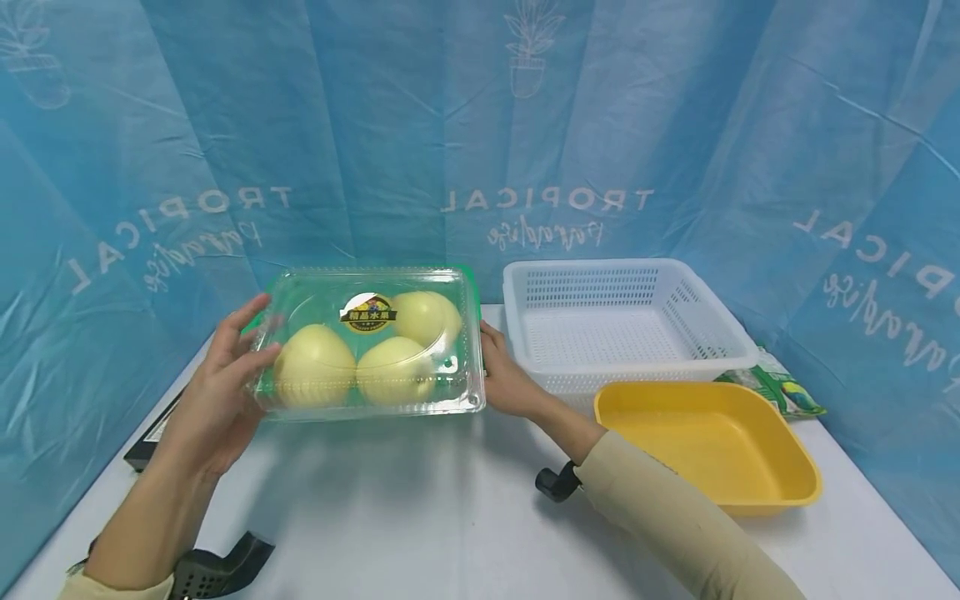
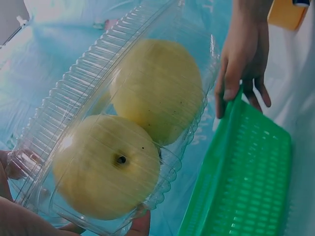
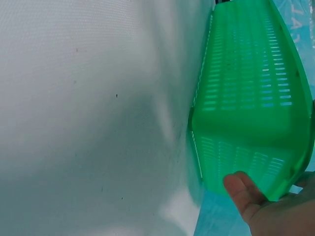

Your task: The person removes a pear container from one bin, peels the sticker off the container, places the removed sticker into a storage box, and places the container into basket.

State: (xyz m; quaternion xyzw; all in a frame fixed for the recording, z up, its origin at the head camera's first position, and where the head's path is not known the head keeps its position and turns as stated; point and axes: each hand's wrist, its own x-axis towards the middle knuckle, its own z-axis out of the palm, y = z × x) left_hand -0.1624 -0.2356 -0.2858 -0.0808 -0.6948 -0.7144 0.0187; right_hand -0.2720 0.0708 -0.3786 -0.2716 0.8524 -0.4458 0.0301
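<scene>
My left hand (image 1: 217, 383) grips the left end of a clear plastic fruit box (image 1: 330, 293), raised over the table. Three round, pale yellow pears (image 1: 393, 373) show through its lid, which bears a black and gold label (image 1: 367, 314). In the left wrist view, fingers wrap the box's near end, beside a pear (image 2: 106, 167) with a dark stem hollow. Behind the box in the head view is a green slotted basket (image 3: 241, 118), mostly covered by it. My right hand (image 1: 504, 375) pinches the basket's rim at its right end, thumb inside the wall in the right wrist view.
A white perforated basket (image 1: 600, 364) stands at the back right. In front of it sits a yellow basin (image 1: 697, 433), and a green packet (image 1: 787, 387) lies behind at the right. A dark flat object (image 1: 142, 450) is at the left edge. Blue curtains (image 1: 405, 125) enclose the table.
</scene>
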